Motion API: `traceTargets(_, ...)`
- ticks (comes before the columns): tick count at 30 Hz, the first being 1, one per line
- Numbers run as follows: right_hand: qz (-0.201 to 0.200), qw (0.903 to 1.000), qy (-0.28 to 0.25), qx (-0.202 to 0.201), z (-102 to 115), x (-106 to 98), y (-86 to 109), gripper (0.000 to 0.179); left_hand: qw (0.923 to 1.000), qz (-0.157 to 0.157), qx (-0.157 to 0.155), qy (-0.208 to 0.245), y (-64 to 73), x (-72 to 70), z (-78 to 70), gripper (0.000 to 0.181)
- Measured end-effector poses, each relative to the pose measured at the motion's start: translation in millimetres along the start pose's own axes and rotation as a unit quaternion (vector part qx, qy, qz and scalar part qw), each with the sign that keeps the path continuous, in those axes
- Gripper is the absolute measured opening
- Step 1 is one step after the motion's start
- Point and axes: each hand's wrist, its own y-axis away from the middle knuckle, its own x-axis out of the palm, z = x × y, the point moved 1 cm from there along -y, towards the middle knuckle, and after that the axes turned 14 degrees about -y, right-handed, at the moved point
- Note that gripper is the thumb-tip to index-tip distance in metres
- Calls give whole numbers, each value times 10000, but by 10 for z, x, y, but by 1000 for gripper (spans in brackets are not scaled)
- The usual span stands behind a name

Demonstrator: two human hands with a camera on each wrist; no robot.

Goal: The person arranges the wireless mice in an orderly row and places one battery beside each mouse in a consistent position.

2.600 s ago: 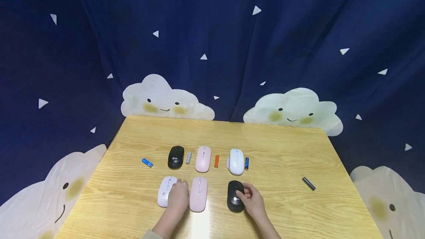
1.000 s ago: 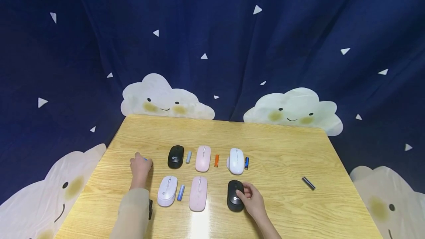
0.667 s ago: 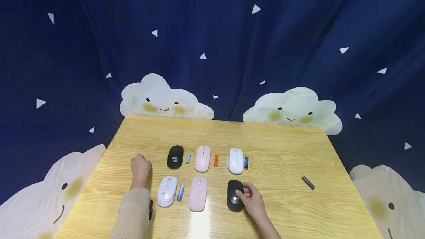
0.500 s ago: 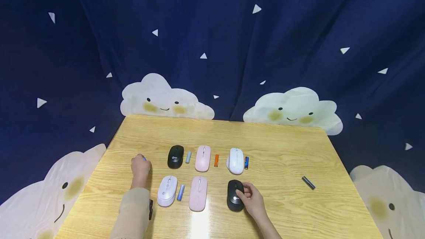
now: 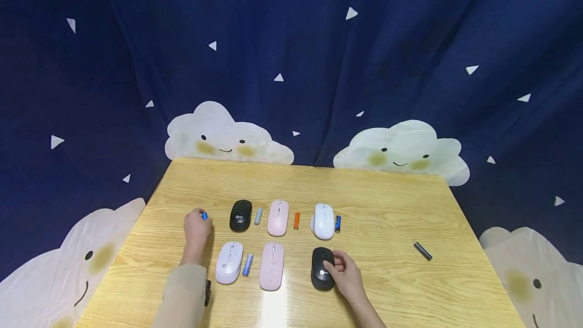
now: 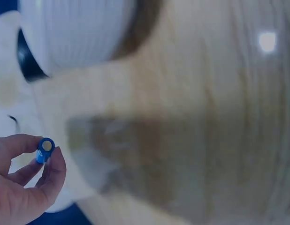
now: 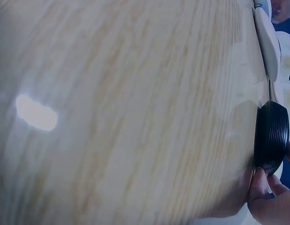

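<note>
At the left of the table, my left hand (image 5: 197, 224) pinches a blue battery (image 6: 45, 149) between thumb and fingers; its round end faces the left wrist camera. My right hand (image 5: 347, 275) grips the right side of a black computer mouse (image 5: 323, 268) in the front row, thumb on its top. Left of that mouse lie a pink mouse (image 5: 272, 266), a light blue battery (image 5: 248, 264) and a white mouse (image 5: 229, 262), all on the table. In the right wrist view the black mouse's ribbed side (image 7: 271, 138) shows beside my fingers.
The back row on the wooden table (image 5: 387, 201) has a black mouse (image 5: 241, 215), a grey battery (image 5: 258, 216), a pink mouse (image 5: 278, 218), an orange battery (image 5: 297, 220), a white mouse (image 5: 324, 221) and a dark blue battery (image 5: 338, 223). A black battery (image 5: 423, 251) lies far right.
My left hand has gone from beside the front white mouse to the far left and picked up the blue battery there, now shifting slightly right. My right hand keeps its hold on the black mouse.
</note>
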Motion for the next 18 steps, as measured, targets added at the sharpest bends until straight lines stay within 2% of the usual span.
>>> traceTargets(3, -2, 10000, 22, 13, 0, 1, 0, 44, 9986, -338, 289, 280, 34, -7, -177, 34)
traceTargets(6, -10, 10000, 33, 34, 4, -4, 1, 45, 9945, -503, 684, 614, 118, -42, -412, 34)
traceTargets(12, -6, 10000, 14, 18, 14, -4, 4, 45, 9817, -366, 1403, 1232, 374, -46, -844, 34)
traceTargets(15, -9, 10000, -1, 27, 11, -3, 3, 45, 9773, -271, 1643, 1308, 513, -2, -1013, 33)
traceTargets(18, -13, 10000, 13, 42, 9, -5, 2, 45, 9755, -165, 1833, 1202, 653, 73, -1139, 33)
